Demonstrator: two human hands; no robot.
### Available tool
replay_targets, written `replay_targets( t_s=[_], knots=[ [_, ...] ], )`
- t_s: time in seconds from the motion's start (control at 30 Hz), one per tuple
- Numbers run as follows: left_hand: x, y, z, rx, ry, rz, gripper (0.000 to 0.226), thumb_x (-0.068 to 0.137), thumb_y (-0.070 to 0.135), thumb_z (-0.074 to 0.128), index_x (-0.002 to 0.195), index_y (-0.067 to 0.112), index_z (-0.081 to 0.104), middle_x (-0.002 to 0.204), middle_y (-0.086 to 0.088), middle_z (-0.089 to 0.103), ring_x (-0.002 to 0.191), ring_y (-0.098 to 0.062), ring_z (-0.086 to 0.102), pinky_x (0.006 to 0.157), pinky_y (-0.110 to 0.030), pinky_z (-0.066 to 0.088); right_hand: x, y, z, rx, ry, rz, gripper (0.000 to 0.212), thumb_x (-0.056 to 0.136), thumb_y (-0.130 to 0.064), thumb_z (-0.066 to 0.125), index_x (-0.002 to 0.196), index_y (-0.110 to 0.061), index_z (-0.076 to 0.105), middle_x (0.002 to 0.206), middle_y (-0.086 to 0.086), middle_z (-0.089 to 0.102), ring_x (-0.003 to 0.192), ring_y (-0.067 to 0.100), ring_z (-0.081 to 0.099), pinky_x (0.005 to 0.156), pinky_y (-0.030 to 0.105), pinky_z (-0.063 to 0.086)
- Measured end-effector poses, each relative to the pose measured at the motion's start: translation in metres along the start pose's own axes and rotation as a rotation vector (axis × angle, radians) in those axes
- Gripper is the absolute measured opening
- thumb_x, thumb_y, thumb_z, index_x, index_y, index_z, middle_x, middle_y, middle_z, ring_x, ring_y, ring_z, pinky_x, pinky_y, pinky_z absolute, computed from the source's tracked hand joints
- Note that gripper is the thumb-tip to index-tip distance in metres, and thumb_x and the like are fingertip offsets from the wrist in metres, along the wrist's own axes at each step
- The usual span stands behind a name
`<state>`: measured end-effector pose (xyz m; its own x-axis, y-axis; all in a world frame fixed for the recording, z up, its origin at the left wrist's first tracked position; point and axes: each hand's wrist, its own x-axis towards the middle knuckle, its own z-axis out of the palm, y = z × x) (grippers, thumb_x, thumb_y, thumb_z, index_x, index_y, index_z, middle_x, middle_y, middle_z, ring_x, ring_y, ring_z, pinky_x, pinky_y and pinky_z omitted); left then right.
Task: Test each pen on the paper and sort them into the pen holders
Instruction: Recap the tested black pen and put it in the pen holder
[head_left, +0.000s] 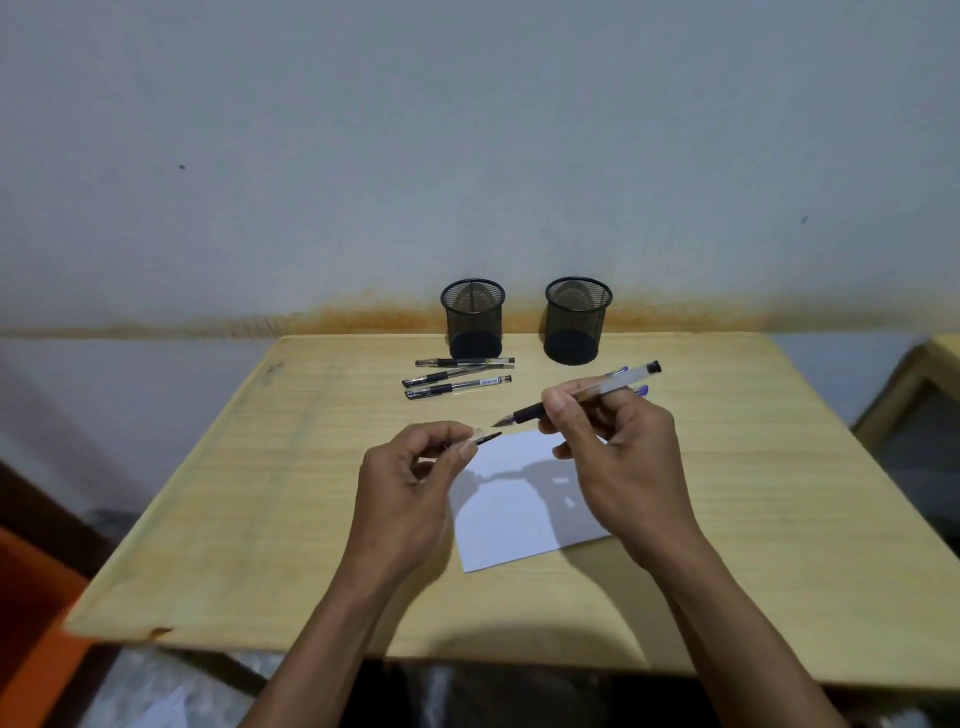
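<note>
Above the paper (524, 506), the right hand (618, 457) grips an uncapped pen (576, 397) (tip bare) while the left hand (415, 478) pinches its cap (485, 439); three pens (460, 376) lie beyond, before two holders (472, 317).

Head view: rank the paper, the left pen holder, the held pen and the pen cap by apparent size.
1. paper
2. left pen holder
3. held pen, though it is nearer the camera
4. pen cap, in the left hand

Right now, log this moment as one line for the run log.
right hand: holds uncapped pen above paper | left hand: pinches cap | three pens on table | both holders empty
</note>
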<state>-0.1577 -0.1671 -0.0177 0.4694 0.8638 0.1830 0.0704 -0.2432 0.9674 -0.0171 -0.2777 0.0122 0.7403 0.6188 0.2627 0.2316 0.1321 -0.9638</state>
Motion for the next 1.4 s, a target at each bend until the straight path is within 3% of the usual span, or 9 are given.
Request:
replay_targets(
  t_s=[0.37, 0.53, 0.63, 0.77, 0.87, 0.97, 1.03, 1.1, 1.4],
  knots=[
    [-0.011, 0.007, 0.001, 0.001, -0.055, 0.083, 0.016, 0.087, 0.01, 0.071, 0.089, 0.026, 0.074, 0.092, 0.011, 0.073, 0.089, -0.009, 0.066, 0.077, -0.024, 0.05, -0.013, 0.0, 0.005, 0.022, -0.043, 0.036, 0.006, 0.09, -0.029, 0.071, 0.087, -0.025, 0.073, 0.082, -0.009, 0.076, 0.082, 0.008, 0.072, 0.061, 0.02, 0.057],
    [-0.011, 0.011, 0.003, -0.053, -0.035, 0.066, 0.017, 0.085, 0.008, 0.073, 0.086, 0.025, 0.075, 0.087, 0.009, 0.076, 0.087, -0.011, 0.07, 0.084, -0.03, 0.054, -0.013, 0.004, 0.01, 0.019, 0.003, 0.06, 0.01, 0.088, -0.032, 0.075, 0.085, -0.023, 0.075, 0.08, -0.016, 0.076, 0.073, 0.001, 0.067, 0.075, 0.034, 0.057],
    [-0.009, 0.015, 0.004, -0.012, -0.014, 0.094, 0.02, 0.084, 0.008, 0.074, 0.084, 0.028, 0.074, 0.084, 0.01, 0.076, 0.086, -0.011, 0.071, 0.084, -0.031, 0.056, -0.011, 0.005, 0.014, 0.034, 0.044, 0.069, 0.012, 0.088, -0.034, 0.075, 0.082, -0.023, 0.074, 0.071, -0.016, 0.073, 0.061, 0.001, 0.06, 0.069, 0.027, 0.052],
    [-0.005, 0.016, 0.002, 0.054, -0.023, 0.127, 0.018, 0.083, 0.011, 0.076, 0.086, 0.029, 0.074, 0.085, 0.012, 0.076, 0.087, -0.008, 0.071, 0.084, -0.033, 0.058, -0.007, 0.008, 0.015, 0.072, 0.04, 0.118, 0.013, 0.088, -0.032, 0.075, 0.084, -0.019, 0.075, 0.067, -0.013, 0.071, 0.065, 0.004, 0.062, 0.057, 0.021, 0.052],
    [-0.003, 0.015, -0.003, 0.103, -0.029, 0.13, 0.015, 0.081, 0.015, 0.078, 0.086, 0.028, 0.075, 0.085, 0.015, 0.075, 0.087, -0.007, 0.071, 0.081, -0.035, 0.058, -0.006, 0.007, 0.005, -0.004, -0.039, 0.213, 0.026, 0.087, -0.038, 0.076, 0.078, -0.014, 0.076, 0.068, -0.003, 0.074, 0.068, 0.007, 0.066, 0.059, 0.024, 0.055],
    [0.005, 0.015, -0.01, 0.187, 0.009, 0.157, 0.014, 0.079, 0.016, 0.081, 0.083, 0.027, 0.073, 0.079, 0.017, 0.073, 0.08, -0.005, 0.068, 0.074, -0.027, 0.055, -0.005, 0.009, -0.009, -0.357, 0.022, -0.015, 0.019, 0.084, -0.035, 0.082, 0.071, -0.022, 0.074, 0.063, -0.009, 0.069, 0.064, 0.006, 0.063, 0.061, 0.012, 0.047],
    [0.012, 0.018, -0.012, 0.277, 0.016, 0.214, 0.011, 0.08, 0.018, 0.079, 0.083, 0.026, 0.073, 0.078, 0.019, 0.071, 0.081, -0.003, 0.067, 0.072, -0.017, 0.05, 0.001, 0.005, -0.008, -0.523, 0.045, -0.317, 0.008, 0.082, -0.02, 0.084, 0.089, -0.021, 0.08, 0.074, -0.01, 0.069, 0.067, 0.009, 0.06, 0.061, 0.009, 0.044],
    [0.02, 0.021, -0.01, 0.355, 0.001, 0.274, 0.008, 0.083, 0.018, 0.077, 0.087, 0.024, 0.074, 0.077, 0.021, 0.071, 0.085, 0.001, 0.066, 0.072, -0.007, 0.045, 0.01, 0.009, 0.002, -0.635, -0.055, -0.488, 0.021, 0.081, -0.014, 0.084, 0.102, -0.014, 0.081, 0.083, -0.001, 0.068, 0.061, 0.005, 0.051, 0.061, 0.015, 0.041],
    [0.058, 0.025, 0.001, 0.402, -0.038, 0.385, 0.012, 0.083, 0.016, 0.077, 0.094, 0.022, 0.075, 0.082, 0.017, 0.072, 0.082, 0.003, 0.065, 0.072, -0.006, 0.046, 0.058, 0.032, 0.027, -0.728, -0.285, -0.582, 0.011, 0.095, -0.022, 0.068, 0.095, -0.011, 0.07, 0.089, 0.003, 0.061, 0.072, 0.019, 0.057, 0.06, 0.031, 0.043]
  ],
)
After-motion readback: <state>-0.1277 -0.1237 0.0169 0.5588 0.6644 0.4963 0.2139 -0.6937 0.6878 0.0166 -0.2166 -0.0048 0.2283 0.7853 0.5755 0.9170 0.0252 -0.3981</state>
